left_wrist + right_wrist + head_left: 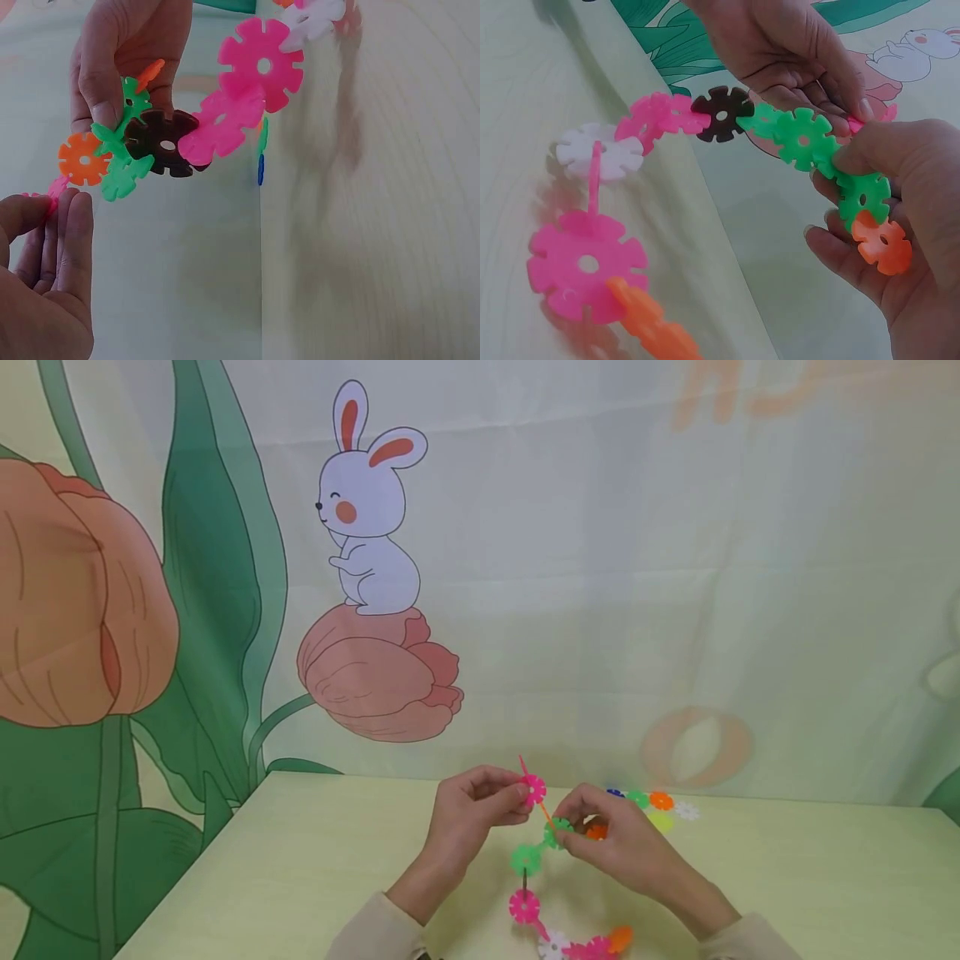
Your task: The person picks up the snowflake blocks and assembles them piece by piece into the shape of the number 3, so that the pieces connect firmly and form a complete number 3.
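Both hands are up off the desk (pixel 315 860) working on a chain (pixel 525 860) of those plastic snowflake discs. The left hand (pixel 468 810) pinches the pink disc (pixel 534 790) at the top end, fingers curled onto it. The right hand (pixel 622 843) grips a green disc (pixel 862 199) next to it with thumb and fingers, an orange disc (pixel 883 241) sitting just below against the palm.

My read on handling: these things look very light and thin, stiff plastic with slotted edges. Each disc is rigid, but the chain as a whole is floppy at the joints — every slot is a place it can twist or pop apart. So I'd hold the two discs right at the joint being worked, pinching flat faces rather than edges, which is pretty much what the fingers are doing. Smooth plastic, probably a bit slippery.

Orientation: the chain's long axis runs from the hands toward the person, hanging in a loose curve, with the tail end of pink, white and orange discs (pixel 588 945) low by the near edge of the desk — can't tell if it's resting there. Neighbouring discs sit turned crosswise to each other.

A few loose discs (pixel 660 806) lie on the desk just beyond the right hand.
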Demonstrator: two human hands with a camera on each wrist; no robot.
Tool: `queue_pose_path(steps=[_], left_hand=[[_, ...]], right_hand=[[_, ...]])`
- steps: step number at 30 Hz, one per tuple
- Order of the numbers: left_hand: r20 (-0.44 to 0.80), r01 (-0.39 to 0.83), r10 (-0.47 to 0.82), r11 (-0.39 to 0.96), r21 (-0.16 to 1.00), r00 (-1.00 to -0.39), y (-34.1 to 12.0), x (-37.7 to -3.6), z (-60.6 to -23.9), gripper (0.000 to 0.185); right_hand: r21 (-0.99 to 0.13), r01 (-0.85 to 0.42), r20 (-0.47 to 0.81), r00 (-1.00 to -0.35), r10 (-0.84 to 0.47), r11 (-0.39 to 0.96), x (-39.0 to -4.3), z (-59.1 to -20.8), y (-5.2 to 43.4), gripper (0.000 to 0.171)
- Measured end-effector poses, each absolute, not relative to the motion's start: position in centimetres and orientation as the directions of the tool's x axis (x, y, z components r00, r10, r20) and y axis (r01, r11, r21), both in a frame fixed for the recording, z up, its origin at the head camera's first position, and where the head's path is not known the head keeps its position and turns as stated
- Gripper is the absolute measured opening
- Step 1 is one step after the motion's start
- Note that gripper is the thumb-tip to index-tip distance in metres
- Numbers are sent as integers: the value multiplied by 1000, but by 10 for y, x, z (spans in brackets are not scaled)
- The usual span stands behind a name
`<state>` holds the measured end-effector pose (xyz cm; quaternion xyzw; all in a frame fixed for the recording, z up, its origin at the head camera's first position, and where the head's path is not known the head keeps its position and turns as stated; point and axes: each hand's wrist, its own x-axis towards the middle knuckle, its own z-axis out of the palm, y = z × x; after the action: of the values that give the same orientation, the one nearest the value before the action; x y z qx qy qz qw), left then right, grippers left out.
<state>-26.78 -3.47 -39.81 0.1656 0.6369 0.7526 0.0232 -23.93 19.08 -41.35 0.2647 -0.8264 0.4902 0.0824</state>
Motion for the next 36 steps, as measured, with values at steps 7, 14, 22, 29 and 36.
queue_pose_path(steps=[7, 14, 22, 29, 36], left_hand=[[235, 206, 224, -146, 968, -946, -35, -269, -397, 17], [241, 213, 194, -153, 965, -951, -33, -269, -397, 18], [188, 148, 177, -213, 966, -966, -31, -267, -397, 19], [191, 145, 191, -229, 963, -963, -32, -267, -396, 20], [186, 139, 197, -230, 963, -963, -33, -266, -395, 19]], right_hand=[[-807, -469, 342, -866, -365, 358, -238, -412, 190, 12], [-754, -509, 402, -858, -321, 416, -237, -412, 188, 13], [-773, -509, 452, -861, -234, 379, -236, -417, 181, 14], [-751, -535, 500, -844, -196, 387, -235, -419, 179, 13], [-746, -540, 507, -840, -194, 389, -234, -419, 178, 13]])
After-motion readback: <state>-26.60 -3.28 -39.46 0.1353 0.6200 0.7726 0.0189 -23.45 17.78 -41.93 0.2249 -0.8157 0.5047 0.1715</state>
